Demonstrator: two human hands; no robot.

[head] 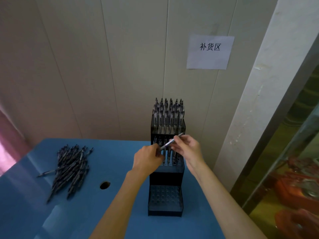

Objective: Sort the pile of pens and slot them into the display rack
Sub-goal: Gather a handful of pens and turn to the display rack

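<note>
Currently: pile of pens (69,168) lies loose on the left of the blue table (25,204), one stray pen (46,173) sticking out to its left. A round hole (105,185) sits in the tabletop between pile and rack. Left hand (147,159) pinches the lower end of a single pen (170,140); right hand (187,146) pinches its upper part, pen tilted over the middle tier. Display rack (165,195): far top tier full, middle partly filled, near bottom tier's holes bare. Paper sign (209,51) on the wall, far right.
</note>
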